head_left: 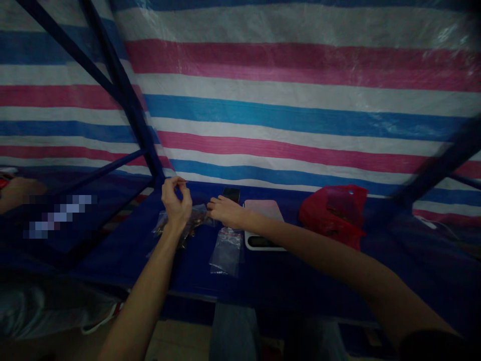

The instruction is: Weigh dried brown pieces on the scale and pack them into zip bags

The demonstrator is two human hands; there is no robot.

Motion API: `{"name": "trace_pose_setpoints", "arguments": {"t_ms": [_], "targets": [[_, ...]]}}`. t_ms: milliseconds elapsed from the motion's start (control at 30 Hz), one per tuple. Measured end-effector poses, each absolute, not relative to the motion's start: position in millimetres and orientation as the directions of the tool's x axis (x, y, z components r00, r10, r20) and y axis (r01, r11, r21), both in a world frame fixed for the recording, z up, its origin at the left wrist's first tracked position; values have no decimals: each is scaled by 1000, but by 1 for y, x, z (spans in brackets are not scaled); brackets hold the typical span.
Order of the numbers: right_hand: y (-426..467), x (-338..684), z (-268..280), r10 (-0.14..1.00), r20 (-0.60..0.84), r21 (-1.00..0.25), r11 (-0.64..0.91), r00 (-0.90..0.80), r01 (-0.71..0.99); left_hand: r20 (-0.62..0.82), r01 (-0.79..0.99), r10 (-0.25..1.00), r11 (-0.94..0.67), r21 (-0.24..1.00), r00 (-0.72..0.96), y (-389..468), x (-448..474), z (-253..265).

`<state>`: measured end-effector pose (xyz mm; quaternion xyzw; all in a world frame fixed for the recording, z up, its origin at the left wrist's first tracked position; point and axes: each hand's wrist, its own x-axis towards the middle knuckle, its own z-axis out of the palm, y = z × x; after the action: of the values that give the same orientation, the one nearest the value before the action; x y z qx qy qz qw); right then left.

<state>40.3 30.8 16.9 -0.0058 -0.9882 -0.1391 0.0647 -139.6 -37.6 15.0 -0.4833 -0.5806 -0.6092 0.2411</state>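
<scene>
My left hand (pixel 177 203) is raised over the left part of the blue table, thumb and forefinger pinched together. Whatever may be between those fingertips is too small to make out. Below it lie filled clear zip bags (pixel 195 218) with small brownish-gold pieces inside. My right hand (pixel 227 211) reaches across from the right, its fingers bent down and drawn together at the right edge of these bags; what they grip is hidden. Flat clear zip bags (pixel 226 253) with a red seal line lie just below my right wrist. A white digital scale (pixel 263 206) sits under my right forearm.
A red plastic bag (pixel 332 215) stands right of the scale. A dark phone-like slab (pixel 231 194) lies behind my right hand. Blue metal posts (pixel 145 135) frame the blue table (pixel 195 278), with a striped sheet behind. Another person's hand (pixel 20 194) is at the far left.
</scene>
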Motion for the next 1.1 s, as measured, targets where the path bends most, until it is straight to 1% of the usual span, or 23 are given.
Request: {"name": "trace_pose_setpoints", "arguments": {"t_ms": [100, 233, 300, 333, 367, 400, 433, 467, 500, 567, 600, 633, 667, 733, 767, 833, 900, 967, 1100], "targets": [[36, 43, 10, -37, 100, 308, 952, -994, -4, 854, 841, 268, -203, 502, -445, -33, -137, 14], [28, 37, 1, -56, 60, 301, 953, -997, -35, 848, 828, 275, -223, 515, -453, -26, -134, 10], [22, 34, 2, -29, 75, 302, 953, -997, -5, 844, 815, 284, -247, 524, -456, -22, -135, 13], [21, 34, 5, 5, 101, 287, 957, -995, 34, 841, 808, 277, -256, 531, -465, -21, -136, 17], [23, 36, 9, 56, 149, 245, 965, -987, 92, 842, 803, 265, -266, 533, -470, -20, -136, 23], [26, 41, 15, 121, 213, 162, 974, -969, 157, 847, 803, 248, -279, 526, -469, -20, -136, 32], [31, 47, 23, 203, 289, 34, 974, -936, 222, 859, 808, 230, -294, 510, -458, -22, -134, 42], [36, 56, 32, 294, 357, -129, 956, -886, 265, 873, 817, 216, -312, 486, -437, -24, -130, 53], [42, 67, 42, 383, 407, -303, 913, -829, 273, 886, 823, 204, -329, 463, -417, -28, -124, 65], [52, 94, 58, 537, 436, -622, 760, -722, 189, 887, 801, 199, -380, 462, -417, -35, -102, 84], [55, 109, 63, 589, 427, -734, 669, -687, 117, 878, 774, 250, -414, 478, -409, -38, -87, 90], [57, 125, 65, 627, 410, -815, 577, -663, 42, 864, 751, 340, -437, 495, -372, -38, -69, 93], [57, 140, 65, 657, 396, -868, 496, -642, -28, 839, 734, 454, -453, 506, -298, -37, -50, 92], [53, 168, 57, 704, 377, -915, 385, -602, -123, 765, 677, 627, -500, 540, -147, -31, -11, 82], [50, 180, 51, 723, 373, -923, 351, -582, -156, 732, 656, 677, -519, 547, -75, -26, 7, 74], [45, 199, 39, 756, 365, -931, 296, -544, -213, 650, 583, 759, -547, 600, 43, -16, 36, 57], [41, 212, 31, 792, 352, -933, 253, -499, -258, 582, 501, 801, -564, 657, 139, -7, 54, 44], [39, 220, 27, 817, 338, -935, 235, -467, -265, 541, 422, 815, -573, 703, 206, -2, 63, 37], [38, 227, 24, 812, 353, -933, 270, -464, -237, 529, 303, 817, -577, 758, 231, -2, 66, 32]]}}
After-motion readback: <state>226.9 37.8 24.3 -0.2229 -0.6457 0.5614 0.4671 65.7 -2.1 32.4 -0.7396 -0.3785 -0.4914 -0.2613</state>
